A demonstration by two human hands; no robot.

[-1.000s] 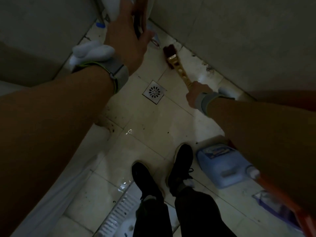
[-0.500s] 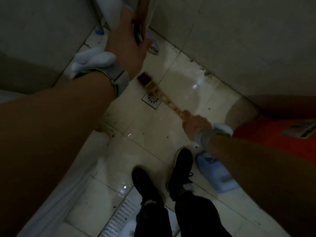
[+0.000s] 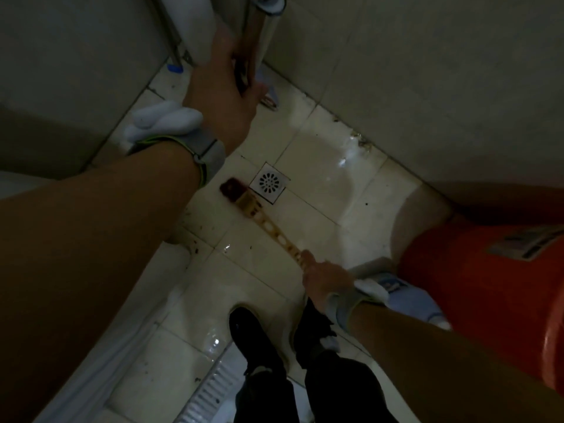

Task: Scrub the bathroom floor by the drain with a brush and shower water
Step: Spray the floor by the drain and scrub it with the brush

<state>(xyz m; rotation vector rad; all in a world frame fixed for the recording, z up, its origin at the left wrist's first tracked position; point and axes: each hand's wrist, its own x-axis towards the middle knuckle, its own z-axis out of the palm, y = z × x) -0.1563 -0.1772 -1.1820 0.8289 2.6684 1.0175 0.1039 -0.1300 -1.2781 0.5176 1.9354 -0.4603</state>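
Observation:
A long yellow brush (image 3: 268,227) with a dark red head lies slanted across the wet, pale floor tiles (image 3: 317,166). Its head rests just left of the square metal drain (image 3: 269,182). My right hand (image 3: 326,279) is closed around the near end of the brush handle. My left hand (image 3: 225,87) reaches up and forward and grips a shiny chrome shower handle (image 3: 256,35) near the wall corner. No water stream is visible in the dim light.
An orange bucket (image 3: 488,288) stands at the right by the wall, with a pale blue jug (image 3: 409,300) partly hidden behind my right wrist. My two black shoes (image 3: 256,337) stand below. A white squat-pan edge (image 3: 207,392) lies at the bottom.
My right hand has pulled the brush back and leftward, sweeping its head from the far wall past the drain to its left side. The left hand stays on the shower handle.

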